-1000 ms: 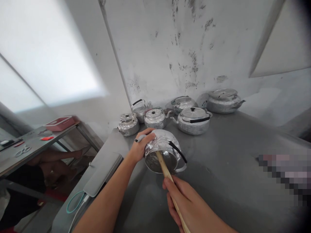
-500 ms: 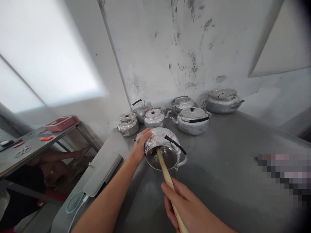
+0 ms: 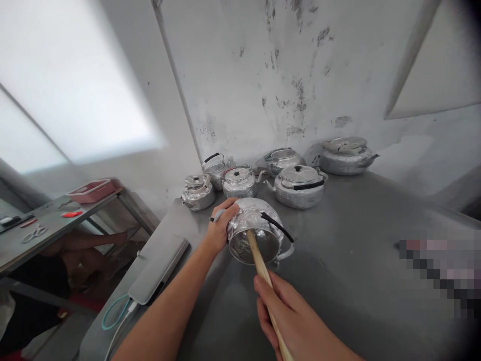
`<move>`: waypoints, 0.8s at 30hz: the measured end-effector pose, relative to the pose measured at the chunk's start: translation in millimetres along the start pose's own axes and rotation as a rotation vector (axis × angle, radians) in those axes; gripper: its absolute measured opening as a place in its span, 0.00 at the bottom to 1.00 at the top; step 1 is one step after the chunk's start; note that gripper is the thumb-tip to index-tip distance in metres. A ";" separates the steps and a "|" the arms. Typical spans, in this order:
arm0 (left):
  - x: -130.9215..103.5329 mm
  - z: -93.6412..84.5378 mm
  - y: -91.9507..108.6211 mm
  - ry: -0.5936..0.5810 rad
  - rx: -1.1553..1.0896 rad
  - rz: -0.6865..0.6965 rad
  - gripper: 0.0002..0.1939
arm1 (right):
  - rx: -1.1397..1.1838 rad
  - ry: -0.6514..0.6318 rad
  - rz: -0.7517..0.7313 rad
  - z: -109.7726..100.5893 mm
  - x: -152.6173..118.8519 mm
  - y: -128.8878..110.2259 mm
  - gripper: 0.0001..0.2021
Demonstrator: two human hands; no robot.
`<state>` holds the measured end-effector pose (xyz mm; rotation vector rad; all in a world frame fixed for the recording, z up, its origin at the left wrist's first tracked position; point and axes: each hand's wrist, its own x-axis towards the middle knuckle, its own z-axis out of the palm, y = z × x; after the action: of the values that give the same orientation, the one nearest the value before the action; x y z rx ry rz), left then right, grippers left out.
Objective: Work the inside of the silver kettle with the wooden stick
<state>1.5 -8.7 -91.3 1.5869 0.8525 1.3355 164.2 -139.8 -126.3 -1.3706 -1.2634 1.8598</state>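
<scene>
A dented silver kettle (image 3: 255, 208) is tilted on its side above the grey table (image 3: 338, 260), its round opening facing me and its black-gripped handle hanging to the right. My left hand (image 3: 221, 225) grips the kettle's left side near the spout. My right hand (image 3: 276, 308) is wrapped round a pale wooden stick (image 3: 259, 260). The stick's far end goes inside the kettle's opening, where its tip is hidden.
Several kettles stand behind, including a lidded one (image 3: 299, 188) and a large one (image 3: 345, 156) by the wall. A grey power bank (image 3: 160, 268) with cables lies left. A side table holds a pink basket (image 3: 93, 190) and scissors (image 3: 34, 234); a person's leg (image 3: 93, 242) shows below.
The held kettle has shifted slightly to the right with my left hand. My right hand and the stick have moved a little to the right too.
</scene>
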 end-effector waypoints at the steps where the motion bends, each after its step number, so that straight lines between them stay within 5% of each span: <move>1: 0.0 -0.1 0.4 -0.002 0.003 0.003 0.18 | -0.004 -0.004 0.006 0.2 -0.3 0.4 0.19; 24: 2.2 -3.3 -0.8 -0.018 0.059 0.002 0.20 | 0.001 0.015 0.035 0.8 -0.6 -10.7 0.19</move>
<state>-1.3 -5.9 -91.0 1.6438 0.8867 1.3065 162.3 -135.9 -116.4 -1.4124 -1.2380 1.8695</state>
